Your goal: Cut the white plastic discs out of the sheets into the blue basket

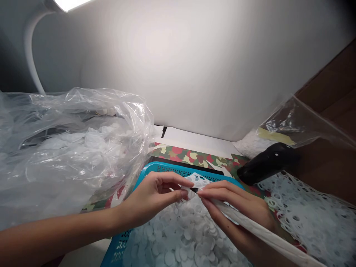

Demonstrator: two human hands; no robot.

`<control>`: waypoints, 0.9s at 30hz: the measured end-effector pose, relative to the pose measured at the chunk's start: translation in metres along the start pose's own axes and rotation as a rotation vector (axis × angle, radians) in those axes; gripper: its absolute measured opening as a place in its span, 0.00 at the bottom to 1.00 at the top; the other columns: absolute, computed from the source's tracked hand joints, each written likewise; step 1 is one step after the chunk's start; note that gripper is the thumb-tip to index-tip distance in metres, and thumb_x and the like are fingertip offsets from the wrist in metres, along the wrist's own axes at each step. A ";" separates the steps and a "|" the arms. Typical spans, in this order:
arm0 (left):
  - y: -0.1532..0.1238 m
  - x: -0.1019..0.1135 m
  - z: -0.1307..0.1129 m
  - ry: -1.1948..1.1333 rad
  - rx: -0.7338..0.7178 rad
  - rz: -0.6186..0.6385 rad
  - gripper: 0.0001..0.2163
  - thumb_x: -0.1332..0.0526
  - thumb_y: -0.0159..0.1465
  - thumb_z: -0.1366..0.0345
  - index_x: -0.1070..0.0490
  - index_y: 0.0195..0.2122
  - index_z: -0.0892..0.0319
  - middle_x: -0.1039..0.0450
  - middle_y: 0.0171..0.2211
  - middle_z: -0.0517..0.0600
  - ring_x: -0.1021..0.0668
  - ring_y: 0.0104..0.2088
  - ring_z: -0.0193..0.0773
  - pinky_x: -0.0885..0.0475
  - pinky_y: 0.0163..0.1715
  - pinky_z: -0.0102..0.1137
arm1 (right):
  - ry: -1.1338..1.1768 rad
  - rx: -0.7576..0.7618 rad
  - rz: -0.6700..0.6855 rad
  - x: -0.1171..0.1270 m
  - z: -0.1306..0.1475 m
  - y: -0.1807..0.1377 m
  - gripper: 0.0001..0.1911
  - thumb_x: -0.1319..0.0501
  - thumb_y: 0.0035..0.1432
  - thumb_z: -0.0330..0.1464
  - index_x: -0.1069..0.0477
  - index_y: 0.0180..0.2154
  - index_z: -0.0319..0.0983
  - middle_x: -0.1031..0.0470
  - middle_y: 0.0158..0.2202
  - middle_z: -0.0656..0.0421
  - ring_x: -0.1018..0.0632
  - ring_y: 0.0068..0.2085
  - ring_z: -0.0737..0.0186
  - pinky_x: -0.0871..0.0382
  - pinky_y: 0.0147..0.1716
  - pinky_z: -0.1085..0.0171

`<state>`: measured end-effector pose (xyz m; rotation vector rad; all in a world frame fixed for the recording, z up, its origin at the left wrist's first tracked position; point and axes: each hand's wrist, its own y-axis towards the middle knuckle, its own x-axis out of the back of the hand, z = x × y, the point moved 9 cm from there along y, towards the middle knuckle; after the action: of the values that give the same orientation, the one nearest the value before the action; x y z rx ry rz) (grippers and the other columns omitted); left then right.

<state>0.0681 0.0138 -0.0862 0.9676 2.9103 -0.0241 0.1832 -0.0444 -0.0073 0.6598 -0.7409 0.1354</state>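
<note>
Above a blue plastic basket, my left hand is closed, its thumb and forefinger pinching a thin white sheet full of round holes. My right hand grips a slim tool wrapped in white like a pen; its dark pointed tip lies at the sheet, close to my left fingertips. The wrapped part runs back over the hand to the lower right. Many small white discs fill the basket below both hands. My fingers partly hide the sheet.
A large clear plastic bag of white pieces stands at left, under a white lamp. At right lie a black rounded object, a heap of holed white sheets and another clear bag. Camouflage-patterned material lies behind the basket.
</note>
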 end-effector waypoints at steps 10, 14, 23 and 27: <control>-0.002 0.000 0.010 -0.020 0.080 0.000 0.11 0.34 0.59 0.62 0.23 0.42 0.58 0.21 0.39 0.51 0.21 0.40 0.40 0.25 0.41 0.32 | -0.010 0.020 0.084 -0.016 -0.003 -0.005 0.11 0.42 0.59 0.21 0.28 0.42 0.37 0.25 0.39 0.55 0.23 0.41 0.65 0.27 0.41 0.70; -0.003 -0.004 0.014 -0.071 0.121 0.029 0.17 0.34 0.58 0.63 0.27 0.49 0.58 0.21 0.41 0.52 0.21 0.41 0.41 0.26 0.45 0.36 | 0.012 0.099 0.055 -0.021 -0.002 -0.008 0.11 0.43 0.59 0.22 0.29 0.43 0.37 0.25 0.38 0.55 0.22 0.39 0.65 0.26 0.39 0.69; -0.004 -0.002 0.003 0.077 0.033 0.010 0.13 0.41 0.62 0.72 0.35 0.47 0.54 0.33 0.47 0.47 0.25 0.31 0.28 0.30 0.31 0.26 | -0.003 0.159 0.064 -0.027 -0.003 -0.012 0.11 0.43 0.59 0.22 0.29 0.44 0.36 0.25 0.38 0.55 0.22 0.37 0.66 0.25 0.38 0.71; -0.006 -0.007 -0.004 0.181 -0.021 0.060 0.11 0.45 0.63 0.73 0.36 0.46 0.54 0.34 0.46 0.46 0.28 0.32 0.29 0.32 0.33 0.26 | -0.010 0.108 0.128 -0.029 -0.003 -0.010 0.12 0.44 0.59 0.22 0.29 0.44 0.36 0.25 0.38 0.54 0.22 0.38 0.65 0.25 0.38 0.70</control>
<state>0.0698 0.0046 -0.0817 1.1085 3.0341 0.1035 0.1663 -0.0474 -0.0332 0.7162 -0.7895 0.2915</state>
